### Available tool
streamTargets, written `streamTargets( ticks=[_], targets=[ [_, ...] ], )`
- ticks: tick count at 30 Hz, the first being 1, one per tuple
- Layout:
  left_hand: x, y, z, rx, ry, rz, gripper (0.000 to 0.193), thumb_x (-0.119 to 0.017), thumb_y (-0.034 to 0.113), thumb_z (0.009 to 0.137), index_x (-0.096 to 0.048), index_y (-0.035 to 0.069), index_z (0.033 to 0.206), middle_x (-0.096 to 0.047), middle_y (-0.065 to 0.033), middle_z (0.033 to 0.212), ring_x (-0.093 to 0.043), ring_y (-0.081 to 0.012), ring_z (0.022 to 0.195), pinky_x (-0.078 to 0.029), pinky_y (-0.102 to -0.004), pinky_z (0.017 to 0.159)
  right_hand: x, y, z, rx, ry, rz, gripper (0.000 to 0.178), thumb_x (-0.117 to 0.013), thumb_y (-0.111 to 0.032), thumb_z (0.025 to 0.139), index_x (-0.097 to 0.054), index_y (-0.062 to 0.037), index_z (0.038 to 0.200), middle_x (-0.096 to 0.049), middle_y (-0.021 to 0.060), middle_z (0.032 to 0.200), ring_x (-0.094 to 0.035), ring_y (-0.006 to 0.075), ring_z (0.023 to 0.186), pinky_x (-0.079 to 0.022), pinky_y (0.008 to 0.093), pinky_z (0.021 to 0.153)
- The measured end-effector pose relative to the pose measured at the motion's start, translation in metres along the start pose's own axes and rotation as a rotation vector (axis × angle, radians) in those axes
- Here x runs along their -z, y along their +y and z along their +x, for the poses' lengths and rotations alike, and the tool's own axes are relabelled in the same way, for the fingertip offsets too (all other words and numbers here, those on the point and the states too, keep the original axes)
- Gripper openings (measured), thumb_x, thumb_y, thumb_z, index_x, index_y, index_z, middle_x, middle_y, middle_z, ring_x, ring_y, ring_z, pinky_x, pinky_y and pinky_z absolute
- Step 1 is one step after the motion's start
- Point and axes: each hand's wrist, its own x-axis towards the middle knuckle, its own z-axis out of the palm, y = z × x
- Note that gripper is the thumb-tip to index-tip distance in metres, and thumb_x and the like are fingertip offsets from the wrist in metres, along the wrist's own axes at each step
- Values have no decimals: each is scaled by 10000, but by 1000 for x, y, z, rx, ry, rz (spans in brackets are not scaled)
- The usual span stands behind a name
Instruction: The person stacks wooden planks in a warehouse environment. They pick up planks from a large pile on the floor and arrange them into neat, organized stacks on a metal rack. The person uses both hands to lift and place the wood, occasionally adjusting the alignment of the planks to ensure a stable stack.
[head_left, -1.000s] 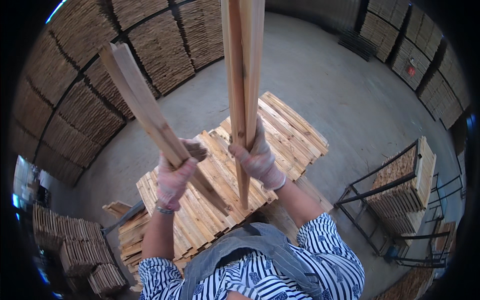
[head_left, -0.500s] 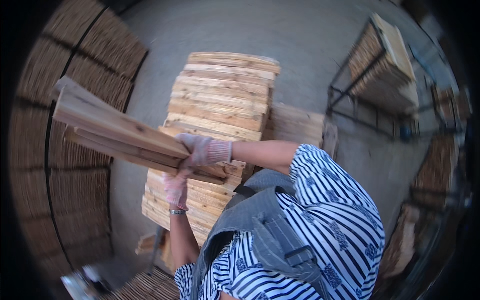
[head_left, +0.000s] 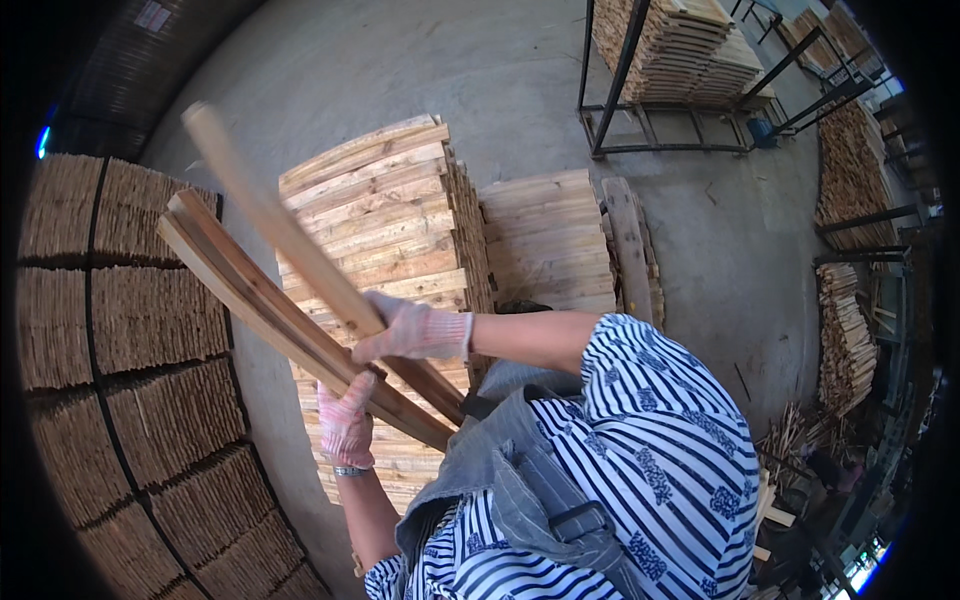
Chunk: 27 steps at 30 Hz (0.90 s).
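Observation:
My right hand (head_left: 408, 330), in a pink and white knit glove, is closed round a narrow wooden board (head_left: 285, 230). This board slants up to the far left, and its far end is smeared by motion. In a matching glove, my left hand (head_left: 346, 420) grips a couple of wooden boards (head_left: 270, 310) from below, their far ends fanned a little apart. Both hands are close together, and the boards' near ends reach toward my grey apron. Beneath them stands a tall stack of pale boards (head_left: 370, 200), partly hidden by my arms and the held boards.
Strapped bundles of thin wood pieces (head_left: 160, 310) line the left side. A lower stack of boards (head_left: 550, 240) stands right of the main stack, with a loose plank (head_left: 628, 250) beside it. Farther right is a black metal rack (head_left: 670, 148) below stacked wood (head_left: 675, 50).
My right hand has lifted one board apart from the others, its far end swinging up and away. My view has turned, so the main stack shows farther left.

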Motion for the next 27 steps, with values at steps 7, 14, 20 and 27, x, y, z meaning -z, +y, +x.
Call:
streamTargets(
  ticks=[7, 14, 20, 27],
  targets=[
    [54, 0, -34, -96, 117, -143, 489, -717, 128, 835, -510, 12, 1263, -582, -108, 1060, -598, -249, 988, -495, -423, 933, 111, 7, -43, -59, 427, 360, 615, -690, -284, 927, -428, 33, 1385, -607, 118, 1139, -574, 245, 1127, -491, 327, 1017],
    [105, -49, -117, -67, 399, -296, 505, -735, 140, 830, -512, 32, 1270, -589, -100, 1090, -589, -261, 1019, -500, -448, 953, 204, 132, -33, -363, 561, 337, 576, -701, -367, 930, -546, 43, 1305, -626, 135, 1308, -543, 203, 1257, -415, 321, 1057],
    [87, -67, -109, -2, 444, -370, 494, -779, 204, 807, -545, 45, 1212, -598, -97, 1087, -580, -274, 1059, -491, -474, 963, 214, 211, 40, -489, 583, 219, 487, -575, -329, 1012, -563, -8, 1377, -597, 86, 1370, -521, 180, 1266, -361, 307, 1090],
    [104, -72, -103, -14, 471, -393, 480, -778, 183, 804, -548, 24, 1193, -598, -105, 1071, -581, -278, 1030, -481, -484, 988, 185, 129, 17, -378, 467, 248, 639, -664, -347, 930, -471, 34, 1406, -551, 215, 1388, -514, 279, 1286, -411, 341, 1065]
  ],
)
